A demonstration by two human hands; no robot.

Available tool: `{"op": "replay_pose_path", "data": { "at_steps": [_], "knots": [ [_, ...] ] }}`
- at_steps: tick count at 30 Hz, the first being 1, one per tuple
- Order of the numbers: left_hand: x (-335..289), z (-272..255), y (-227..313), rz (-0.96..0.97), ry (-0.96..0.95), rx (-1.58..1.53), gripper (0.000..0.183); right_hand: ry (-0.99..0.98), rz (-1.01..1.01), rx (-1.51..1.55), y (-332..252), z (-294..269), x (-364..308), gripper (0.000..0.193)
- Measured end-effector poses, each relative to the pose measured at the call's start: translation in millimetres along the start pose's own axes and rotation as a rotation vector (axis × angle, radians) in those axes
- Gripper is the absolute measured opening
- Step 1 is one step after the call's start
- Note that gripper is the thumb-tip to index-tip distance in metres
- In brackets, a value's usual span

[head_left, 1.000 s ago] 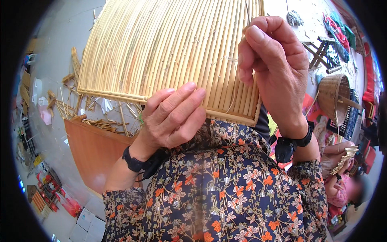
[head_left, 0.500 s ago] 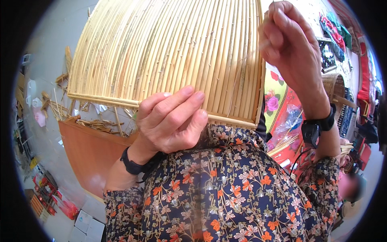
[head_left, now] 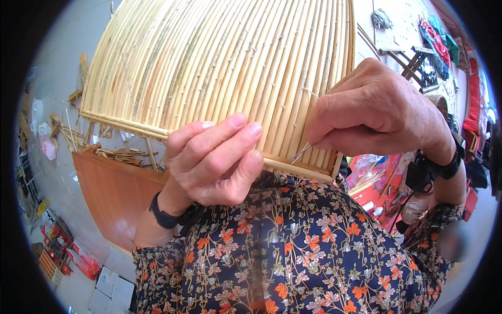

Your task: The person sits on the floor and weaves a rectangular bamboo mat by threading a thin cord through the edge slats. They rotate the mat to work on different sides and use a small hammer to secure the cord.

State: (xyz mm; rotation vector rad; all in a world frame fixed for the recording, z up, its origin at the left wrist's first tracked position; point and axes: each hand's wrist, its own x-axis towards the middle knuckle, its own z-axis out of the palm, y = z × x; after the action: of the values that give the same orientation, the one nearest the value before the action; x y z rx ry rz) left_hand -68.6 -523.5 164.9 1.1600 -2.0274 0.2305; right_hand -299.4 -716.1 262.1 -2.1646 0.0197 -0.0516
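A wide panel of pale reed stalks (head_left: 209, 68), laid side by side and stitched with small thread ties, tilts up in front of my chest. My left hand (head_left: 214, 162) grips its near border, fingers on the upper face and the thumb at the edge. Over the panel's near right corner, my right hand (head_left: 374, 112) is closed in a pinch. From its fingertips a thin needle (head_left: 299, 154) slants down to the reeds just inside the border. A short bit of light thread (head_left: 311, 93) shows beside its knuckles.
An orange-brown wooden board (head_left: 117, 191) stands at the left, with cut reed pieces (head_left: 128, 156) behind it. At the right lie loose sticks (head_left: 368, 182) on a red flowered cloth. A dark folding rack (head_left: 413, 65) and coloured cloths (head_left: 438, 42) are farther back.
My right hand has come down from above the panel's right edge to its near corner, bringing the needle onto the reeds. My left hand keeps its hold, and the panel has shifted slightly.
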Motion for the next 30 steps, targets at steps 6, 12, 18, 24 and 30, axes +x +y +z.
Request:
{"op": "replay_pose_path", "data": {
  "at_steps": [6,12,18,24,30],
  "knots": [
    [-1.8,-3.9,1.8,-0.02,-0.017,-0.018,0.017,-0.032,-0.02,0.014,0.4,0.0,2.1,0.007],
    [-2.1,-5.1,0.9,-0.02,-0.018,-0.016,0.018,-0.054,-0.017,0.01,0.1,-1.6,3.9,0.007],
    [-2.3,-5.1,-1.3,-0.007,-0.013,-0.023,0.02,-0.054,-0.015,0.027,0.3,-1.6,3.9,0.006],
    [-1.9,-6.7,-0.1,-0.02,-0.025,-0.017,0.021,-0.042,-0.024,0.029,3.8,-0.4,2.7,0.006],
    [-0.3,-5.9,-0.9,-0.021,-0.013,-0.032,0.02,-0.064,-0.038,0.02,4.5,-2.3,3.1,0.007]
  ]
}}
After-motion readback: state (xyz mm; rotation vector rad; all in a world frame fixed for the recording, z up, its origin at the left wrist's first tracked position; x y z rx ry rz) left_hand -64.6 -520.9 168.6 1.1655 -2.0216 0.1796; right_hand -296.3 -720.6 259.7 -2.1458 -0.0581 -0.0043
